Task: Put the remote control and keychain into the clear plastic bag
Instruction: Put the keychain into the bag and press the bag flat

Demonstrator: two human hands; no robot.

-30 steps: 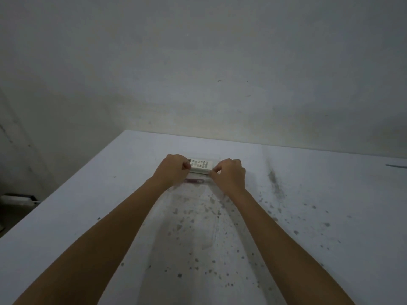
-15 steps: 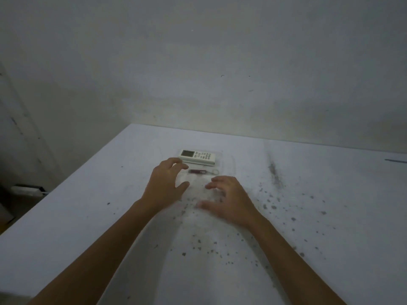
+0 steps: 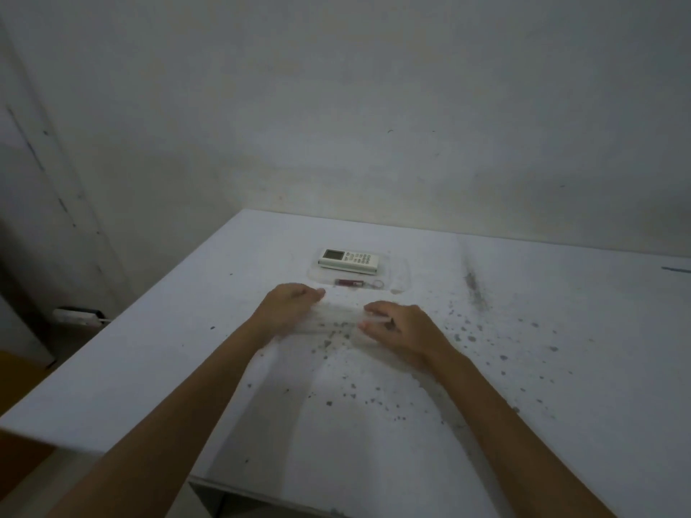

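Observation:
A white remote control [image 3: 349,260] with a small screen lies across the far end of the clear plastic bag [image 3: 399,275], which rests flat on the table. Just in front of it, also within the bag's outline, lies a dark red keychain [image 3: 353,283] with a metal ring. The bag's near end is bunched into a fold between my hands. My left hand [image 3: 288,308] grips that fold on the left and my right hand [image 3: 400,327] pinches it on the right. Both hands are a little nearer to me than the keychain.
The white table [image 3: 523,368] is flecked with dark specks, thickest right of my hands. Its left edge drops to the floor, where a white power strip [image 3: 76,315] lies. A bare wall stands behind. A small blue mark [image 3: 675,270] is at far right.
My hands left the remote, drew back toward me and closed on the bag's near end, which is now gathered into a fold. The remote and keychain stayed in place.

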